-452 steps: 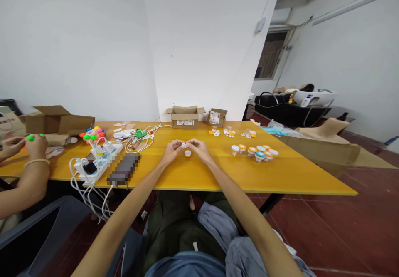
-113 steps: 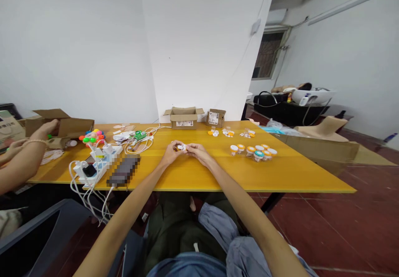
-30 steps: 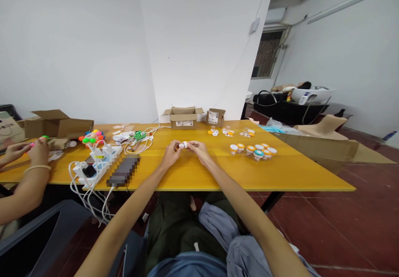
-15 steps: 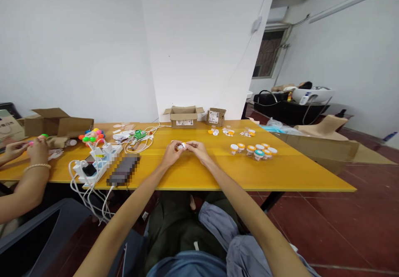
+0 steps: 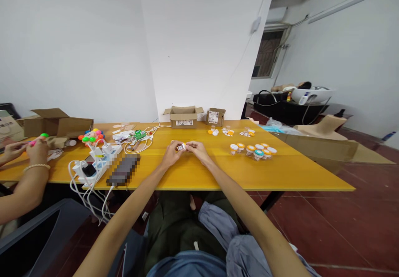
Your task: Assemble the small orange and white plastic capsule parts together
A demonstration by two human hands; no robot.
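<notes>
Yellow-brown table [image 5: 199, 175] spans the work area; clock positions are read from the two working hands, with 12 o'clock pointing away from the wearer.

At 6 o'clock, below the near edge, are dark trousers [image 5: 168, 223]. Grey cloth [image 5: 218, 223] lies at 5 o'clock. A blue-grey chair [image 5: 67, 214] stands at 8 o'clock.

Above the table, the left hand [image 5: 171, 155] has its fingers curled closed around a small jar [image 5: 181, 147] with printed markings and a white-and-orange top. The right hand [image 5: 199, 151] has its thumb and fingertips pinched together on the top end of the same jar. The fingers partly cover the jar.

Between 8 and 9 o'clock are a dark flat device [image 5: 124, 169] and, beyond it, a white power strip [image 5: 104, 164] with plugs and cables. At 3 o'clock, a group of jars [image 5: 258, 154] stands upright, with white, orange and teal lids.

At 9 o'clock are a cluster of coloured balls [image 5: 92, 137] and, farther out, a co-worker's hands [image 5: 37, 150] holding a pink and green piece. Loose parts [image 5: 230, 132] lie between 2 and 3 o'clock.

An open carton [image 5: 183, 121] stands at 12 o'clock, with a smaller carton [image 5: 215, 118] at 2 o'clock. White wall [image 5: 193, 52] rises behind both. A basin [image 5: 311, 97] is well beyond the table, between 2 and 3 o'clock.
</notes>
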